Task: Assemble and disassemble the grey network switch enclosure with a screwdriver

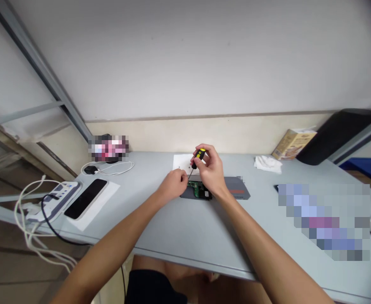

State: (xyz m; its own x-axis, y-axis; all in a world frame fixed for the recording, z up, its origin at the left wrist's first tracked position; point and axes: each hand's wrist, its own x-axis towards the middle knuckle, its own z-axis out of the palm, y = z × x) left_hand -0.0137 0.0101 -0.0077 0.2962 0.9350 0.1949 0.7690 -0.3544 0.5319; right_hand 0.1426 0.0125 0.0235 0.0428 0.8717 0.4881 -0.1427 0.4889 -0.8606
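Head view: nearest, two bare forearms are stretched over the table (179, 236) edge. The left hand (171, 185) is closed, its fingertips pinched at the screwdriver tip beside the circuit board (200, 191). The right hand (211, 171) is wrapped around the screwdriver (198, 157), which is held almost upright by its yellow-and-black handle over the board. The screwdriver is judged light and stiff, best gripped at the handle; the board is judged thin and fragile, better held by its edges. It lies in a grey case (236, 190) mid-table. To the left a phone (85, 197) is laid on paper beside a power strip (57, 198) with trailing cables. Farther back a white sheet (182, 161), a crumpled tissue (267, 163) and a box (293, 143) are seen, none crowding the hands.
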